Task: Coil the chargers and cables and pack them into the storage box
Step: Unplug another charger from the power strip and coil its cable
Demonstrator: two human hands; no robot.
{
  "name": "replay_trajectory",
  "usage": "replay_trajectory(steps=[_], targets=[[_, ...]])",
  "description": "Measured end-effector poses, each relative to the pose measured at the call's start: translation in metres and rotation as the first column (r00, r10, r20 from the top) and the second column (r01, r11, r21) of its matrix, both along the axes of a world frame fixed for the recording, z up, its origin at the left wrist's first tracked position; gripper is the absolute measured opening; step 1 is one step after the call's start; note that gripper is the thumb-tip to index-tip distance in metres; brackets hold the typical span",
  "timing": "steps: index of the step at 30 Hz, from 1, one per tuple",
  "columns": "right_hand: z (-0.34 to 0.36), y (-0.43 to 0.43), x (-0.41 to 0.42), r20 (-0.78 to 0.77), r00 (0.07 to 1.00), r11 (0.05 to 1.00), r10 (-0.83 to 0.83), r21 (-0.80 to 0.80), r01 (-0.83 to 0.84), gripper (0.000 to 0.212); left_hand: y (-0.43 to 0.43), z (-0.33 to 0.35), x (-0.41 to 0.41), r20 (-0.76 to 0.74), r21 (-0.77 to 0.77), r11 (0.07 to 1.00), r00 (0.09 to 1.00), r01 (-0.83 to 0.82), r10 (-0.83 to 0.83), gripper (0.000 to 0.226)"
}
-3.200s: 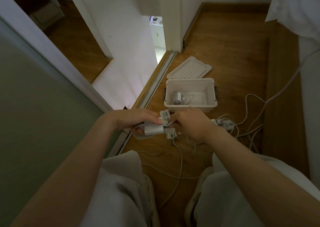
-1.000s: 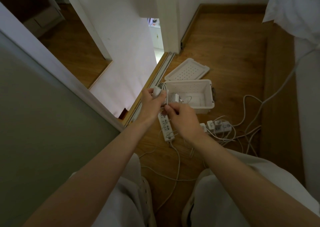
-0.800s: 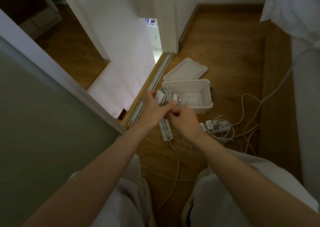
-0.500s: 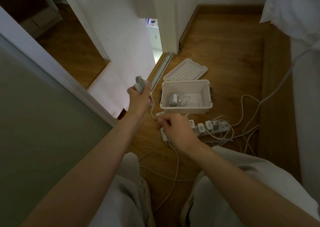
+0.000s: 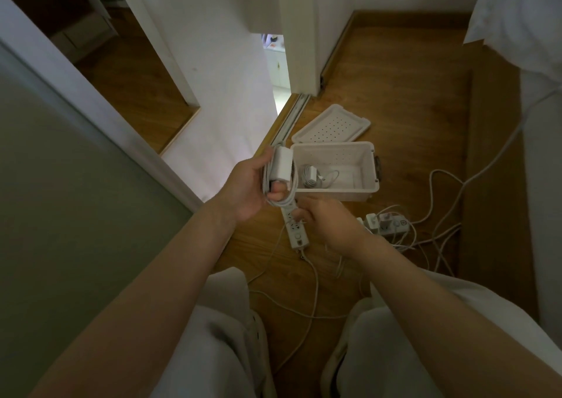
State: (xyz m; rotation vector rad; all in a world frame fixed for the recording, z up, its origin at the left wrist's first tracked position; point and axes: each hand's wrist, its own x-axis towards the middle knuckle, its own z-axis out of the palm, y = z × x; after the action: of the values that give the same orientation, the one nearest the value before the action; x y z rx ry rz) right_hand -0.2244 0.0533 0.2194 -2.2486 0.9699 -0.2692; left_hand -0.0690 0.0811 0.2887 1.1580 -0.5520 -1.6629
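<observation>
On a wooden floor (image 5: 395, 93) beside a sliding-door track, a person's left hand (image 5: 248, 184), half a second ago raised well to the left, has swung back palm-up to just beside the left wall of the white storage box (image 5: 363, 161). Its fingers and thumb wrap a white charger brick (image 5: 281, 165) and the cable (image 5: 278, 198) looped round it. Just below, the right hand (image 5: 327, 222) has stayed over a white power strip (image 5: 295, 230) on the floor, fingers curled close under the coil. Whether they pinch the cable's tail cannot be told. Another coiled charger (image 5: 310, 177) lies inside the open box, and the perforated lid (image 5: 331, 122) rests behind it. To the right, a second power strip (image 5: 390, 225) with plugs in it is partly hidden by the right wrist. Loose cables (image 5: 438, 215) trail from it toward the frame's right edge, their ends lost in the dim light.
</observation>
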Motion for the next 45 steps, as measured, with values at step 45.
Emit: replay_trajectory(steps=[45], targets=[[0.027, 0.049, 0.024, 0.132, 0.988, 0.991, 0.078, 0.099, -0.091, 0.026, -0.004, -0.014, -0.003, 0.407, 0.078, 0.902, 0.839, -0.426, 0.361, 0.039]])
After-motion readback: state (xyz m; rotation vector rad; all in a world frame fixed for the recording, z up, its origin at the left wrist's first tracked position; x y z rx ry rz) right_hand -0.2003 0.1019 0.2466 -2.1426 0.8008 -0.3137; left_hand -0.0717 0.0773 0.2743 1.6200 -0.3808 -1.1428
